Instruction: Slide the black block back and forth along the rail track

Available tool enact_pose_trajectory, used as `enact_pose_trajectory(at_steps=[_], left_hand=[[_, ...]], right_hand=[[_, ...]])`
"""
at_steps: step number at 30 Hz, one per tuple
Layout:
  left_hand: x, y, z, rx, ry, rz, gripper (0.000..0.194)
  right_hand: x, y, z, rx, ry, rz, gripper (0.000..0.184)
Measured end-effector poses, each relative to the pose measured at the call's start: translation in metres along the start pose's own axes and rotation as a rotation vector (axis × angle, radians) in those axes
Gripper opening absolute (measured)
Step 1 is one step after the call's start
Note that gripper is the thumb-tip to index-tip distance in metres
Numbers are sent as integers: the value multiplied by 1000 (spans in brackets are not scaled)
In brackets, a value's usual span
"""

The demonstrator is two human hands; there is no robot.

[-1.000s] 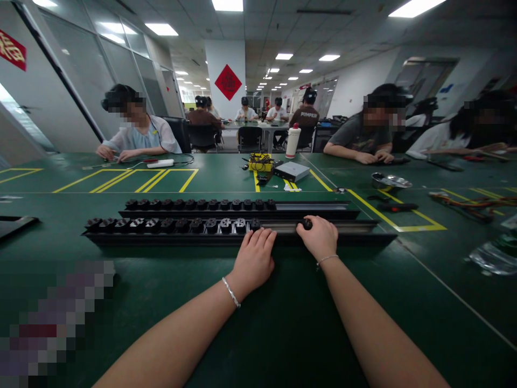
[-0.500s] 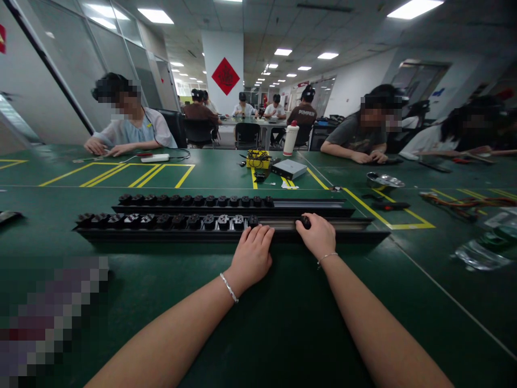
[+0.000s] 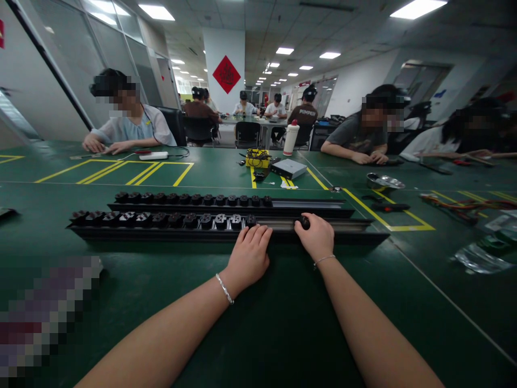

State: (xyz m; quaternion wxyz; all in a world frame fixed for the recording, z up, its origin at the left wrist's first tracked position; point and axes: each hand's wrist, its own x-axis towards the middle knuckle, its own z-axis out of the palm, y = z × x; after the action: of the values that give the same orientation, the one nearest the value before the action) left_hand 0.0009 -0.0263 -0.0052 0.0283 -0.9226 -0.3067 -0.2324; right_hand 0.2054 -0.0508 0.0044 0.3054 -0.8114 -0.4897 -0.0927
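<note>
Across the table in front of me lies a long black rail point(image 3: 133, 235), an open channel with a row of small black socket-like modules point(image 3: 190, 220) in its left and middle part. My left hand point(image 3: 249, 253) is laid over the rail's near wall, fingers together and bent onto its edge beside the last module point(image 3: 251, 220) of the row; its thumb is hidden. Further right, my right hand point(image 3: 317, 237) pinches a rounded black module point(image 3: 304, 222) at the channel, between thumb and fingers. Behind lies a second black rail point(image 3: 311, 205) with a similar row of modules point(image 3: 196, 199).
Further back are a yellow box with cables point(image 3: 258, 158), a grey box point(image 3: 289, 168) and a white bottle point(image 3: 291, 139). To the right are a metal bowl point(image 3: 385, 181), wires point(image 3: 456, 205) and clear plastic packaging point(image 3: 484, 256). Other people sit across the green table point(image 3: 226, 178).
The view has shifted slightly. Both hands keep the same places on the rail, and the module in my right hand has hardly moved.
</note>
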Motion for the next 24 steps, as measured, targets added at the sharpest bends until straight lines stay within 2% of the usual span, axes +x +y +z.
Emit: enact_pose_trajectory(at_steps=[5, 16, 24], left_hand=[[0, 0, 0, 16, 0, 1, 55], [0, 0, 1, 22, -1, 0, 56], [0, 0, 0, 10, -8, -5, 55]], right_hand=[[2, 0, -1, 6, -9, 8, 34], [4, 3, -2, 90, -1, 60, 45], [3, 3, -3, 47, -14, 53, 33]])
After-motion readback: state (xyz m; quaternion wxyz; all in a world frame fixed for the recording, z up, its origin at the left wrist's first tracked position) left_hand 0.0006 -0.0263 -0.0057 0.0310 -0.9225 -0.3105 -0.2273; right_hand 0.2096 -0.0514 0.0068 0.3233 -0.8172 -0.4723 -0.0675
